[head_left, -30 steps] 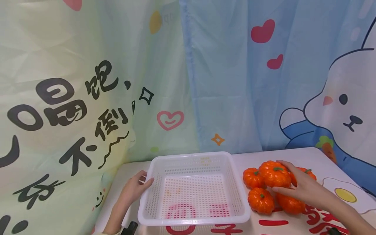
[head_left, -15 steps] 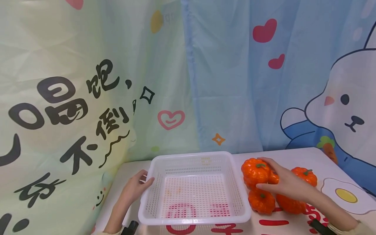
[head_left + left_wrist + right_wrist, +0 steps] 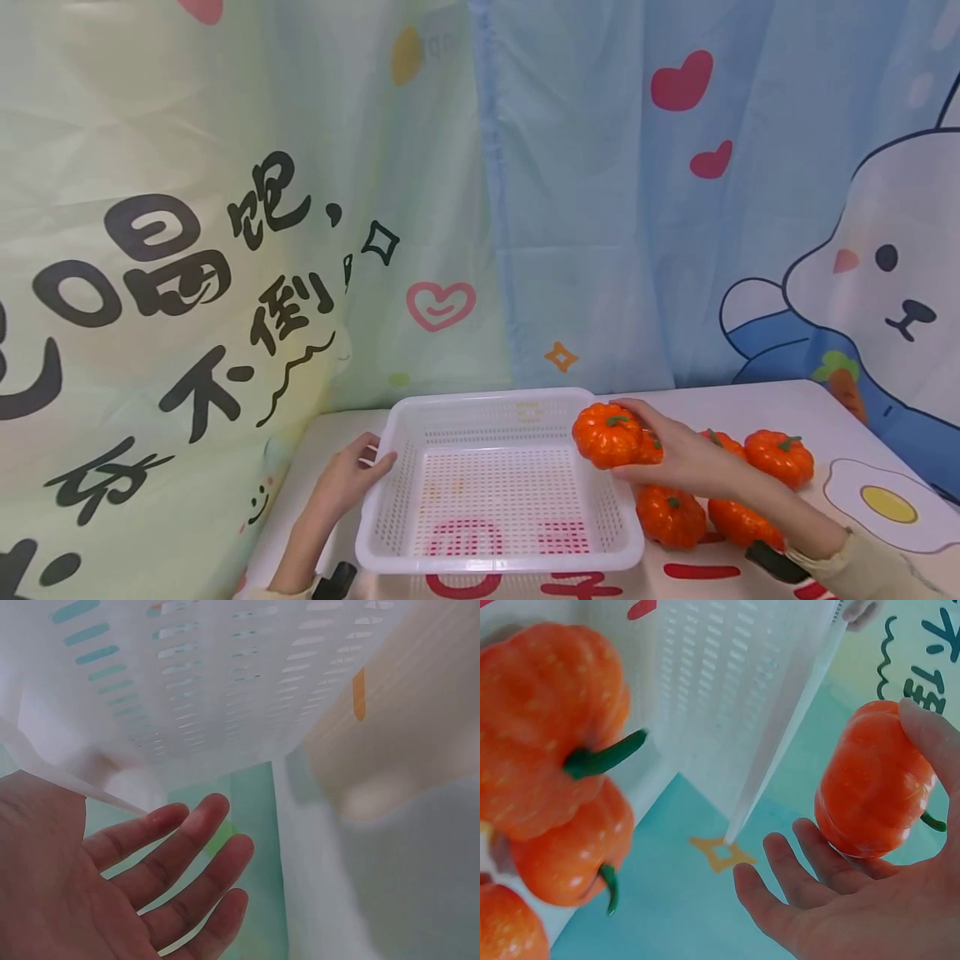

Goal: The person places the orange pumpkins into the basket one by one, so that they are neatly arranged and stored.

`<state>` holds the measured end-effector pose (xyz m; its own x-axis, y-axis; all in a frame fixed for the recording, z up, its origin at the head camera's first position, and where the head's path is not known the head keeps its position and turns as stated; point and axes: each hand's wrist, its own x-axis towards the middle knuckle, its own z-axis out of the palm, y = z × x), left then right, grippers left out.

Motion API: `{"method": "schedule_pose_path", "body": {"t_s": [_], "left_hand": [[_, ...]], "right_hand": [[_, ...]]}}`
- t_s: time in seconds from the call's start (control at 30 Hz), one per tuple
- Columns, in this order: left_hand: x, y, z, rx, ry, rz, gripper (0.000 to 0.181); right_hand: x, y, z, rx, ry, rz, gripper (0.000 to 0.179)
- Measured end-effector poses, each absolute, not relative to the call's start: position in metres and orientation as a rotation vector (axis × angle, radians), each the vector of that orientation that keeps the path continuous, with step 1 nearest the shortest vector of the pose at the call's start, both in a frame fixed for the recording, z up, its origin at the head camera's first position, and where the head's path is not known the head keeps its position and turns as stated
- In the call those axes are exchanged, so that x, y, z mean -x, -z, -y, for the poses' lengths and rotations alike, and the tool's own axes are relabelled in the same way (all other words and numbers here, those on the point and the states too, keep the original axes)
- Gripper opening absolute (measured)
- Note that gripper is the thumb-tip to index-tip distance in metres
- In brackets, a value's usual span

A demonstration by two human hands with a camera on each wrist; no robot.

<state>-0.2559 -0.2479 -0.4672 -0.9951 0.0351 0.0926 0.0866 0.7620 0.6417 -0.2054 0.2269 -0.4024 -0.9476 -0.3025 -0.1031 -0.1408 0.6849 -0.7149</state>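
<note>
A white perforated plastic basket (image 3: 495, 565) stands on the table. At its left rim, my left hand (image 3: 351, 475) has the thumb over the edge and the fingers outside; in the left wrist view the fingers (image 3: 202, 862) spread loosely below the rim. My right hand (image 3: 675, 446) holds an orange toy pumpkin (image 3: 606, 435) with a green stem between thumb and fingers. That pumpkin overlaps the basket's right rim in the head view. Seen from the right wrist, the held pumpkin (image 3: 874, 780) is pinched by the thumb, while several fingers extend beneath.
Several more orange pumpkins (image 3: 671, 517) sit on the table right of the basket, some partly hidden by my right hand and forearm. The table (image 3: 787, 404) carries a printed fried egg (image 3: 888, 504) and red lettering. A printed curtain (image 3: 570, 208) hangs close behind.
My right hand has carried the pumpkin leftward from above the other pumpkins to the basket's right rim, uncovering pumpkins behind it. The left hand stays at the left rim.
</note>
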Motion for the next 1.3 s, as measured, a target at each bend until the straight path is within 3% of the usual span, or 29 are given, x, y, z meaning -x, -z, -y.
{"method": "schedule_pose_path", "body": {"t_s": [1.3], "left_hand": [[0.255, 0.472, 0.246, 0.056, 1.080, 2.860, 0.028]], "right_hand": [[0.259, 0.409, -0.107, 0.722, 1.043, -2.620, 0.088]]}}
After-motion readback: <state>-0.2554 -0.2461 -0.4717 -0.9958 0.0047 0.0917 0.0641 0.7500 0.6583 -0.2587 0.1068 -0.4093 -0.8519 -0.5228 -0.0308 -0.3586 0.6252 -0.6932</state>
